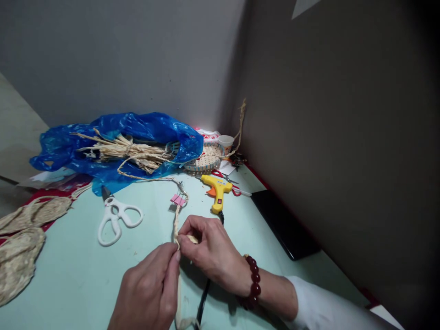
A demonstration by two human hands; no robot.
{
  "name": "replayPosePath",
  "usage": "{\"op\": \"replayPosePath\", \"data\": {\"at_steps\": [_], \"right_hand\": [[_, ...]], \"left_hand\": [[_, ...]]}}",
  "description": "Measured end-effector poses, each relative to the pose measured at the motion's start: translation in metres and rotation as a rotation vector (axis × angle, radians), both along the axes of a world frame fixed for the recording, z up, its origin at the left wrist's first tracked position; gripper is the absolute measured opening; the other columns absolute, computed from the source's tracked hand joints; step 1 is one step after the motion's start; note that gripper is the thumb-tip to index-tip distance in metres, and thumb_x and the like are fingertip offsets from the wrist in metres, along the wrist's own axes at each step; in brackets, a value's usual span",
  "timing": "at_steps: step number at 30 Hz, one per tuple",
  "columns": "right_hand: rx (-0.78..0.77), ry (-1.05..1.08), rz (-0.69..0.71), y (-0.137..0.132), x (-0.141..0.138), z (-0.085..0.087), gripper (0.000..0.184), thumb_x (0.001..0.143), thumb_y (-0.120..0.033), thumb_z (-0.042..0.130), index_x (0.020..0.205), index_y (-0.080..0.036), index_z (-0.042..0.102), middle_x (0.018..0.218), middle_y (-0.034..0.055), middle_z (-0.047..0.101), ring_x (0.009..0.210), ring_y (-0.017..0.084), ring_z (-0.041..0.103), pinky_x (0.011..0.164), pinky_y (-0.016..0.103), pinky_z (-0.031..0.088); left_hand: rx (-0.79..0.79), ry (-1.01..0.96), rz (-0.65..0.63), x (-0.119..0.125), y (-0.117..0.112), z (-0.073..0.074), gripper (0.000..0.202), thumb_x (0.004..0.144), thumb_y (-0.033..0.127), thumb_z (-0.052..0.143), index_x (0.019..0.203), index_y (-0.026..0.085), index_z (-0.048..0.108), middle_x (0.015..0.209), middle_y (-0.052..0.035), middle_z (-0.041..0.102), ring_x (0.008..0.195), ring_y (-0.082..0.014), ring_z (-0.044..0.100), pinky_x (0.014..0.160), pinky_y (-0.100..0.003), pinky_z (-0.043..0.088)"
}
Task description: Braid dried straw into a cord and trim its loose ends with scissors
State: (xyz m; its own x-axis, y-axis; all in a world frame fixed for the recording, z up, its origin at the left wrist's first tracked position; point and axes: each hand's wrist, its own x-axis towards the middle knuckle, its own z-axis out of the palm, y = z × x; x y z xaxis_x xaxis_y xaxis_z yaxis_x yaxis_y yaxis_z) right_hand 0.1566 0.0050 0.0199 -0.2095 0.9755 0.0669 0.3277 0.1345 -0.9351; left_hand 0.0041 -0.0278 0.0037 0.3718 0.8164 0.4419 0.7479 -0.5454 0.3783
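Observation:
My left hand point(149, 291) and my right hand point(208, 250) meet at the near middle of the pale green table point(68, 270). Both pinch a pale braided straw cord point(176, 223) where its strands come together. The cord runs away from me to a pink binder clip point(178, 200) and trails on towards a bundle of dried husks point(132, 153). A loose strand hangs down below my left hand. My right wrist wears a dark red bead bracelet point(253, 280).
White-handled scissors point(115, 218) lie to the left, a yellow glue gun point(217, 190) just beyond my hands, its black cable passing under my wrist. The husks rest on a blue plastic bag point(62, 149). Woven straw pieces point(20, 247) sit far left, a small basket point(206, 160) and paper cup point(226, 142) in the corner, a black slab point(285, 224) along the right wall.

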Motion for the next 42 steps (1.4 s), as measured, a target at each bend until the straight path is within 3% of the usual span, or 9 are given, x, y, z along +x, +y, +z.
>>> {"op": "replayPosePath", "data": {"at_steps": [8, 13, 20, 22, 25, 26, 29, 35, 42], "right_hand": [[-0.160, 0.110, 0.084, 0.006, 0.003, -0.011, 0.010, 0.075, -0.018, 0.059, 0.070, -0.014, 0.066, 0.065, 0.0004, 0.061, 0.061, 0.012, 0.052, 0.057, 0.022, 0.038], [-0.224, 0.251, 0.154, 0.010, 0.005, -0.015, 0.008, 0.074, -0.019, 0.063, 0.072, -0.013, 0.068, 0.070, 0.0024, 0.065, 0.065, 0.012, 0.055, 0.062, 0.023, 0.043], [-0.307, 0.305, 0.089, 0.008, 0.005, -0.008, 0.005, 0.070, -0.016, 0.066, 0.067, -0.013, 0.066, 0.064, 0.0008, 0.064, 0.055, 0.009, 0.050, 0.051, 0.020, 0.036], [-0.316, 0.320, 0.079, 0.007, 0.005, -0.004, 0.006, 0.069, -0.016, 0.066, 0.065, -0.012, 0.066, 0.060, -0.0004, 0.062, 0.051, 0.007, 0.046, 0.049, 0.019, 0.033], [-0.342, 0.366, 0.077, 0.006, 0.005, -0.001, 0.009, 0.068, -0.020, 0.069, 0.065, -0.012, 0.065, 0.060, 0.0004, 0.064, 0.053, 0.008, 0.049, 0.053, 0.020, 0.035], [-0.365, 0.402, 0.081, 0.006, 0.005, -0.002, 0.012, 0.067, -0.023, 0.070, 0.066, -0.012, 0.064, 0.060, 0.0006, 0.064, 0.055, 0.009, 0.052, 0.055, 0.020, 0.038], [-0.395, 0.460, 0.100, 0.005, 0.006, -0.004, 0.017, 0.067, -0.029, 0.071, 0.071, -0.014, 0.063, 0.057, -0.0006, 0.063, 0.058, 0.013, 0.059, 0.060, 0.024, 0.044], [-0.124, 0.109, 0.065, 0.000, 0.010, -0.004, 0.012, 0.081, -0.022, 0.056, 0.078, -0.015, 0.065, 0.073, 0.0029, 0.068, 0.069, 0.015, 0.059, 0.060, 0.023, 0.041], [0.032, -0.142, 0.149, -0.006, 0.016, 0.010, 0.024, 0.086, -0.014, 0.045, 0.110, -0.017, 0.043, 0.073, -0.0022, 0.061, 0.075, 0.016, 0.054, 0.070, 0.026, 0.038]], "left_hand": [[0.278, 0.419, -0.036, 0.006, -0.008, -0.021, 0.023, 0.080, 0.001, 0.040, 0.088, 0.017, 0.055, 0.062, -0.0001, 0.058, 0.043, -0.0162, 0.061, 0.039, -0.025, 0.045], [0.287, 0.587, 0.097, 0.021, -0.017, -0.020, 0.032, 0.071, -0.006, 0.041, 0.085, 0.014, 0.060, 0.060, -0.0014, 0.059, 0.043, -0.0159, 0.059, 0.040, -0.022, 0.044], [0.167, 0.324, -0.109, 0.011, -0.011, -0.012, 0.023, 0.085, 0.010, 0.043, 0.082, 0.021, 0.063, 0.068, -0.0023, 0.064, 0.053, -0.0181, 0.062, 0.047, -0.027, 0.045], [-0.092, 0.017, -0.001, 0.000, 0.000, 0.001, 0.025, 0.090, 0.021, 0.043, 0.070, 0.023, 0.057, 0.063, 0.0007, 0.059, 0.055, -0.0156, 0.059, 0.053, -0.027, 0.043], [-0.477, -0.465, 0.252, -0.008, 0.020, 0.017, 0.014, 0.082, 0.034, 0.058, 0.089, 0.022, 0.060, 0.085, -0.0025, 0.065, 0.080, -0.0200, 0.061, 0.071, -0.029, 0.044], [-0.741, -0.643, 0.182, -0.007, 0.025, 0.020, 0.020, 0.078, 0.035, 0.064, 0.091, 0.022, 0.058, 0.085, -0.0021, 0.065, 0.084, -0.0202, 0.060, 0.074, -0.029, 0.043], [-0.982, -0.746, 0.019, 0.000, 0.034, 0.018, 0.019, 0.080, 0.038, 0.059, 0.082, 0.020, 0.055, 0.068, 0.0014, 0.059, 0.065, -0.0151, 0.056, 0.065, -0.027, 0.044], [-1.039, -0.755, -0.016, 0.002, 0.033, 0.004, 0.029, 0.080, 0.046, 0.057, 0.077, 0.018, 0.052, 0.059, 0.0093, 0.037, 0.044, -0.0056, 0.022, 0.043, -0.020, 0.017], [-0.766, -0.557, 0.101, 0.002, 0.025, 0.007, 0.026, 0.083, 0.039, 0.056, 0.065, 0.020, 0.053, 0.059, 0.0058, 0.044, 0.058, -0.0131, 0.039, 0.054, -0.022, 0.030]]}}
